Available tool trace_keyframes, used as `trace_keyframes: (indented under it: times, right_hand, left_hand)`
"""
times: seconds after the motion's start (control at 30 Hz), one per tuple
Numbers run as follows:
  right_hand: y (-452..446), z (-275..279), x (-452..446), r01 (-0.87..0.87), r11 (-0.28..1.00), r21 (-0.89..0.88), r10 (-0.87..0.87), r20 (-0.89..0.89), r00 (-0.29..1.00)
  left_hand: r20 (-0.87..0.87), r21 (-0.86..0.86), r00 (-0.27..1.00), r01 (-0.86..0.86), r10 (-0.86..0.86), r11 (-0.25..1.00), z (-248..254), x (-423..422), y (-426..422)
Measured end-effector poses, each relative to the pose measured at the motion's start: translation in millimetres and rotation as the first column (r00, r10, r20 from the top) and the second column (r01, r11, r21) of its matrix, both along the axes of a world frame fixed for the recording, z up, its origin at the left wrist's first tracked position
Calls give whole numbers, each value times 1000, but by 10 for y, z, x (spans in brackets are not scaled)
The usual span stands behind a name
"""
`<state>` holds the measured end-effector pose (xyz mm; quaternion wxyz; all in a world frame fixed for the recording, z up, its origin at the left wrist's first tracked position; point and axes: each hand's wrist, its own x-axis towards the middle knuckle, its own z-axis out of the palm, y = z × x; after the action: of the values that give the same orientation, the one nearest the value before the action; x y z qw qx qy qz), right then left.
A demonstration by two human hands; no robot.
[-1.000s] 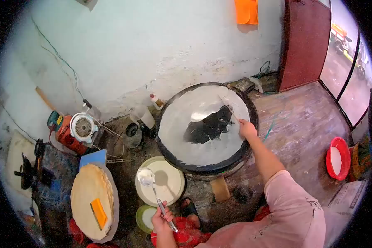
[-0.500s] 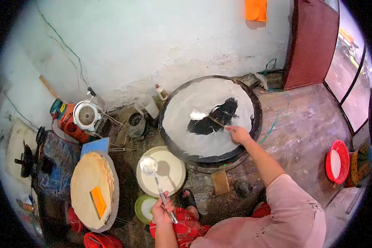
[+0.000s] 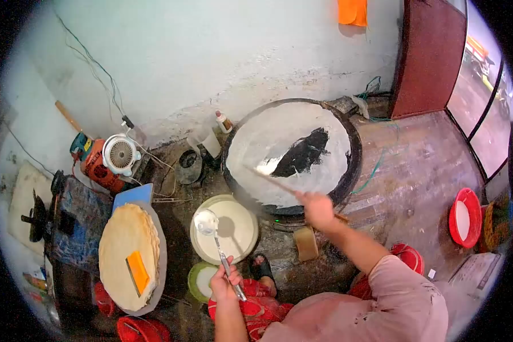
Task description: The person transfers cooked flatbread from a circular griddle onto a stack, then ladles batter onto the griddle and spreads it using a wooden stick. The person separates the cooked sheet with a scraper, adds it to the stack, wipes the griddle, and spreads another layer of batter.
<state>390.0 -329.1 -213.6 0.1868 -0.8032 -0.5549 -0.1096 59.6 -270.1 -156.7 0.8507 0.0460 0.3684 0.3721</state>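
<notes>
Right hand (image 3: 316,211) grips a thin stick (image 3: 271,180) over the griddle (image 3: 356,153); left hand (image 3: 226,280) clasps a ladle (image 3: 206,223) above a tub (image 3: 253,247).
Pale batter (image 3: 253,134) coats most of the griddle; one dark patch (image 3: 302,154) appears left to cover.

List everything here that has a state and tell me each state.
Right hand, closed around stick
Left hand, closed around ladle
Stick, slanting across griddle
Ladle, whitened, held up
Griddle, mostly coated, dark patch bare
Tub, uncovered, holding pale liquid
Pale sheets, stacked
Scraper, lying on sheets
Green bowl, uncovered, white inside
Red basin at right, uncovered, white inside
</notes>
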Motion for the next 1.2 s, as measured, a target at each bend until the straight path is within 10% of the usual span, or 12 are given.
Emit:
trace_keyframes:
  times: [0.2,0.37,0.43,0.53,0.73,0.9,1.07,1.2]
  right_hand:
    - [57,-186,312,188,981,-53,-180,130,975]
    - [-107,16,128,170,985,2,-161,-301,940]
    - [-190,-139,20,-72,997,-21,70,-76,995]
    - [-235,-337,507,125,991,-37,-122,83,989]
    - [-176,-210,620,398,914,81,-360,-291,886]
    - [-316,-236,878,329,944,-39,-329,-16,944]
    - [-372,115,802,494,860,-127,-491,-473,732]
    - [-513,-148,462,237,971,17,-227,-222,948]
  left_hand:
    - [21,7,1000,6,-7,1000,32,-45,-22]
    - [10,33,1000,10,-10,999,-83,-91,18]
    - [32,-14,999,-20,20,1000,-73,-88,20]
    - [63,-11,998,0,0,1000,-34,-82,1]
    - [55,7,998,-12,11,1000,-71,-48,11]
    - [75,47,997,21,-24,999,-147,-86,13]
    - [12,-35,1000,-15,15,999,-42,5,27]
    - [109,68,994,17,-25,998,-89,27,6]
